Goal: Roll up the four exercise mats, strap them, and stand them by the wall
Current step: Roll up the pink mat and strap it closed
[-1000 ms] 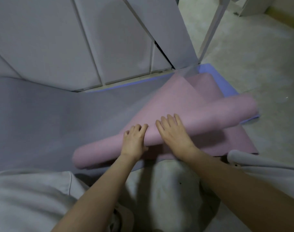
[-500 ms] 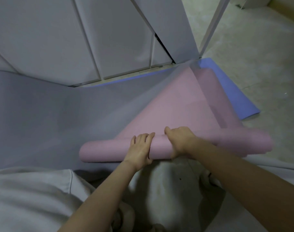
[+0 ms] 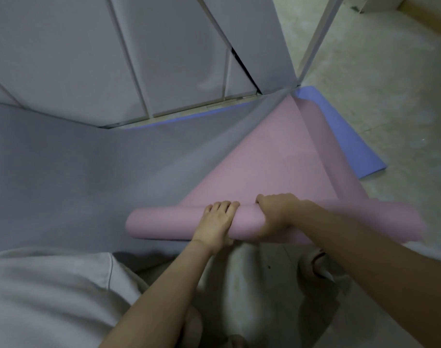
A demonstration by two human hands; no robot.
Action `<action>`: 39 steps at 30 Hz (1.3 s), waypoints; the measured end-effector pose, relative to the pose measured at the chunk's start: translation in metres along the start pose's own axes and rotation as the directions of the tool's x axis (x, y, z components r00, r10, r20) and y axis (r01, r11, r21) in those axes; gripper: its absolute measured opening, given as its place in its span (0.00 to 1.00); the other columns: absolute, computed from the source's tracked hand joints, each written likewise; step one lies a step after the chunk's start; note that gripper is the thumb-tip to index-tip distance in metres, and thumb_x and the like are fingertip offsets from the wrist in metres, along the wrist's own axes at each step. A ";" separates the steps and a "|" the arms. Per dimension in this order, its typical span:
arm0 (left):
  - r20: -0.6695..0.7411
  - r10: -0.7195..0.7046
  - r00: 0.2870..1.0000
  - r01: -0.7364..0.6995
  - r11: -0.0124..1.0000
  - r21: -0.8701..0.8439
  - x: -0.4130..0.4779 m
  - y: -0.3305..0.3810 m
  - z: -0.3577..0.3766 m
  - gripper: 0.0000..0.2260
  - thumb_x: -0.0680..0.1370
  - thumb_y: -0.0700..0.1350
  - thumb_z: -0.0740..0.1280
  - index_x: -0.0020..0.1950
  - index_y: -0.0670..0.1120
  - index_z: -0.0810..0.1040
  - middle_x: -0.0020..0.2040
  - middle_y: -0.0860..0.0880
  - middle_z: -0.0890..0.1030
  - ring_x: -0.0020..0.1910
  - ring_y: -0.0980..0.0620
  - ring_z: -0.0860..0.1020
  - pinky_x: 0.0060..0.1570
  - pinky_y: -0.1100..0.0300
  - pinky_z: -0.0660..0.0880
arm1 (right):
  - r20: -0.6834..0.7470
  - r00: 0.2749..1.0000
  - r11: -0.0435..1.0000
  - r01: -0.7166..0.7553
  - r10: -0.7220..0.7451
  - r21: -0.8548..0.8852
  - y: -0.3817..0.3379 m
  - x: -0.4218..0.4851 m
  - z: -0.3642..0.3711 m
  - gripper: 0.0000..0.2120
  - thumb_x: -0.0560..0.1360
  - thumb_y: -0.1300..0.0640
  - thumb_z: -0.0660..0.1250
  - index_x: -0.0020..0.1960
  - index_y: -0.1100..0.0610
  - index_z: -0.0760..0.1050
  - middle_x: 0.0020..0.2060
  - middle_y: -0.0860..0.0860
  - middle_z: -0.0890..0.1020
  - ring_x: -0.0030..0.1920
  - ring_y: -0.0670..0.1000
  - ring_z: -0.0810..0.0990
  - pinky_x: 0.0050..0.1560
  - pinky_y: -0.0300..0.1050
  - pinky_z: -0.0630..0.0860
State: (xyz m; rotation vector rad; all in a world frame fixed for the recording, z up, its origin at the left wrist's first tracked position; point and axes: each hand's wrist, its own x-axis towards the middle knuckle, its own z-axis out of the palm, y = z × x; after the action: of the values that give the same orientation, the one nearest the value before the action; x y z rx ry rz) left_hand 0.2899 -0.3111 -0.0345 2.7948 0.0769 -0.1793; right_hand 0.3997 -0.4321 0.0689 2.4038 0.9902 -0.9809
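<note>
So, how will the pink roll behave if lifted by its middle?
Likely soft, sagging at ends: the pink roll curls tightly. It may unroll once released; no strap shows, and left hand and right hand grip it.

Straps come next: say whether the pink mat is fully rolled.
Partly rolled: mat lies flat beyond the roll in left hand and right hand.

Pale concrete floor [image 3: 390,84] with overlapping grey mat [image 3: 76,167], blue mat [image 3: 345,141] and part-rolled pink mat [image 3: 264,159].
</note>
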 end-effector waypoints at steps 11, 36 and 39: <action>0.208 0.128 0.970 -0.120 0.991 -0.051 0.038 0.002 -0.021 0.39 0.64 0.51 0.76 0.70 0.44 0.63 0.61 0.43 0.71 0.59 0.42 0.71 0.60 0.51 0.68 | -0.463 0.886 0.939 -0.129 -0.035 -0.319 -0.016 -0.014 0.028 0.27 0.49 0.54 0.80 0.47 0.59 0.78 0.37 0.56 0.79 0.35 0.55 0.78 0.40 0.44 0.72; -0.128 -0.017 0.992 0.010 0.998 -0.058 -0.008 0.022 -0.003 0.41 0.61 0.46 0.75 0.71 0.43 0.64 0.66 0.46 0.72 0.64 0.44 0.71 0.65 0.46 0.66 | 0.009 1.000 0.979 0.009 -0.007 -0.203 -0.006 -0.033 -0.030 0.36 0.66 0.35 0.70 0.65 0.55 0.68 0.59 0.54 0.77 0.56 0.56 0.77 0.49 0.44 0.69; -0.031 -0.024 0.999 0.022 0.999 -0.043 0.008 0.014 -0.012 0.39 0.66 0.48 0.73 0.73 0.46 0.60 0.68 0.47 0.68 0.66 0.45 0.68 0.65 0.52 0.64 | -0.179 0.981 0.961 0.021 -0.072 -0.277 -0.007 -0.035 -0.015 0.34 0.69 0.38 0.68 0.66 0.57 0.64 0.61 0.55 0.75 0.58 0.57 0.76 0.51 0.46 0.67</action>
State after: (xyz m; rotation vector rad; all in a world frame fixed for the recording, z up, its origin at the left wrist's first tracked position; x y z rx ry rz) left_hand 0.2999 -0.3199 -0.0199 2.7555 0.1191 -0.1383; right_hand 0.3840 -0.4356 0.1041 2.2768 1.1693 -0.5927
